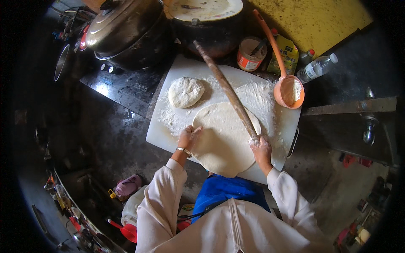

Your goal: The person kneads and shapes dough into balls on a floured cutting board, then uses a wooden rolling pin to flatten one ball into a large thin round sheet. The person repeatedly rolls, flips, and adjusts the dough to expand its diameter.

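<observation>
A large flat sheet of rolled dough (221,139) lies on a white cutting board (161,123), its near edge hanging past the board's front edge. My left hand (190,137), floured and with a bracelet at the wrist, is at the sheet's left edge. Whether its fingers pinch the dough is hidden. In my right hand (262,148) is the near end of a long wooden rolling pin (229,90). The pin slants away to the upper left, over the sheet's right part. Behind the sheet, a thick floured lump of dough (186,92) rests on the board.
Loose flour (258,95) coats parts of the board. An orange ladle (288,91) holding flour sits at its right corner. Behind stand a lidded pot (126,34), a dark pot (208,38), a jar (251,55), a yellow packet (284,55) and a plastic bottle (316,68).
</observation>
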Demonstrator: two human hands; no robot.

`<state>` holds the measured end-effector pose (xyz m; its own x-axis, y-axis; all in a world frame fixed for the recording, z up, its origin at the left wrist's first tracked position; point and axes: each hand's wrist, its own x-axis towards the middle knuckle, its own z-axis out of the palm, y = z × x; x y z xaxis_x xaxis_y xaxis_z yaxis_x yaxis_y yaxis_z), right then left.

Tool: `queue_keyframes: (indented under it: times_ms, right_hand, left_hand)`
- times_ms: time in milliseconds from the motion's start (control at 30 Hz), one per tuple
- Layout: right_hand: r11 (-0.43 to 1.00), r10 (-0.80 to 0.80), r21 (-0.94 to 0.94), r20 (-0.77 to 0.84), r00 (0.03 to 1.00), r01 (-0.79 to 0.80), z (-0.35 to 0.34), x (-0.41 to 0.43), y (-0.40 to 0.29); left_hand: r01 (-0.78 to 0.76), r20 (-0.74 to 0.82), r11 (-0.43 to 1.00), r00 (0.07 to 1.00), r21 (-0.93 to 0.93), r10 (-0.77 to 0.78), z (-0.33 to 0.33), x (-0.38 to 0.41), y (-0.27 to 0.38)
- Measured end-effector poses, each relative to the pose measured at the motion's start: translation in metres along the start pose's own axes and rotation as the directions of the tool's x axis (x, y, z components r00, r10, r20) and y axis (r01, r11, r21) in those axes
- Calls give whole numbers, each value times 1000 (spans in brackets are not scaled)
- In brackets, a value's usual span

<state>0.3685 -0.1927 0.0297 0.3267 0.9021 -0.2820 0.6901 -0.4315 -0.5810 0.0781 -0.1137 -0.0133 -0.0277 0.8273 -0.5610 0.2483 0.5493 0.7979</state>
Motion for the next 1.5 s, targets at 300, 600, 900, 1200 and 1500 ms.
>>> queue_keyframes:
  times_ms: [300,600,900,1200,1500]
  right_hand:
    - [997,-69,-23,-87,994,67,-5,-5,31]
    - [984,-177,-58,-115,978,171,-68,-48,66]
    - [897,-387,-238,-21,922,371,-83,-68,100]
    - [719,-447,-602,-19,894,347,-51,39,69]
    - [747,-500,-422,154,852,515,-63,-46,71]
  left_hand:
    - [-191,60,981,980,22,190,1,89,72]
    - [76,-20,996,997,-47,-77,-18,72,118]
    - [-445,-15,887,893,125,450,-23,94,112]
    - [-615,468,-20,579,789,668,-24,60,62]
    - [-408,265,200,825,891,499,-39,-91,-9]
